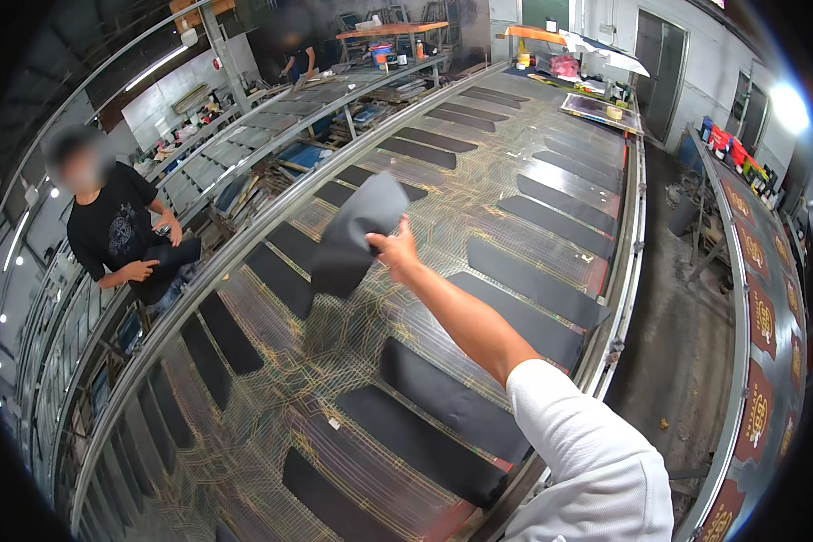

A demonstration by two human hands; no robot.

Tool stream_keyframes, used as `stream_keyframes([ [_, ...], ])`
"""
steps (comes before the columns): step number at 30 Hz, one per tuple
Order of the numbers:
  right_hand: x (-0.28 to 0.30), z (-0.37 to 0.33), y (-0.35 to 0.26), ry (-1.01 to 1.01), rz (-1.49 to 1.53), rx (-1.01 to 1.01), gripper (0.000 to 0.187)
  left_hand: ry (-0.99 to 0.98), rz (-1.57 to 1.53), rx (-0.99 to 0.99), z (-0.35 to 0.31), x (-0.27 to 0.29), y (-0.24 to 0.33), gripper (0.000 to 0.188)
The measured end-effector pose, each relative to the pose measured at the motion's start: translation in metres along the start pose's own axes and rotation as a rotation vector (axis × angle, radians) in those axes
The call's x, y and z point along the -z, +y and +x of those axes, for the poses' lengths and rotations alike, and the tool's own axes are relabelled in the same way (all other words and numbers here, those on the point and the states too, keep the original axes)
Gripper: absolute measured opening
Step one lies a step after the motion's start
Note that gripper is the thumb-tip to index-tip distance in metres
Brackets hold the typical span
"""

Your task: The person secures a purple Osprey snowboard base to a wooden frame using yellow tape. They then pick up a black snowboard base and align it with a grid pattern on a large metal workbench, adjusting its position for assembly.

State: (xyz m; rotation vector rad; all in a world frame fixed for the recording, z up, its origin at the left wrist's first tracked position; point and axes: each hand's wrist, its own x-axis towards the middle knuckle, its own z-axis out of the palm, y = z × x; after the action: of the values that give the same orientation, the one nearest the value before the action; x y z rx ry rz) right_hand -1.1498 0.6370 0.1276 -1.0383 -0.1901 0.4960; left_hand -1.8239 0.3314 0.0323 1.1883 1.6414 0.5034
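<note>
My right hand [396, 248] reaches out over a long printing table [334, 357], its fingers and thumb closed on the edge of a black fabric panel [361, 230]. The panel is lifted, curls at its upper end and hangs down to the left of my hand. Whether it is one layer or more, I cannot tell. Beneath and around it, dark panels of similar cloth lie flat in two rows, among them a wide panel [425, 438] nearer me and a narrower panel [280, 280] to the left. My left hand is out of the picture.
Across the table at the left stands a person [122, 217] holding dark cloth; another person [300, 59] is farther back. A metal rail [619, 307] runs along the table's right edge. To the right, beyond an aisle, another table [759, 307] carries printed maroon pieces. Tubs and a framed screen [601, 110] occupy the far end.
</note>
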Motion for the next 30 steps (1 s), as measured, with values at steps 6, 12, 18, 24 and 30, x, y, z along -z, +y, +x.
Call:
stream_keyframes([
  [6,0.040,0.037,0.061,0.152,-0.054,-0.296,0.059,-0.024,0.405,0.043,-0.019,-0.015,-0.014,0.032],
  [12,-0.003,0.008,0.055,-0.249,-0.150,-0.239,0.057,0.052,0.660,0.092,-0.043,-0.022,-0.029,0.036],
  [18,-0.133,-0.060,0.001,-0.661,0.014,-0.347,0.031,0.256,0.668,-0.067,-0.062,-0.015,-0.096,0.027],
  [24,-0.190,-0.032,0.006,-0.719,0.173,-0.245,0.022,0.297,0.579,0.116,-0.060,-0.031,-0.065,0.031],
  [30,-0.155,0.012,0.071,-0.427,-0.016,-0.262,0.035,0.284,0.564,0.188,-0.069,-0.028,-0.059,0.032],
])
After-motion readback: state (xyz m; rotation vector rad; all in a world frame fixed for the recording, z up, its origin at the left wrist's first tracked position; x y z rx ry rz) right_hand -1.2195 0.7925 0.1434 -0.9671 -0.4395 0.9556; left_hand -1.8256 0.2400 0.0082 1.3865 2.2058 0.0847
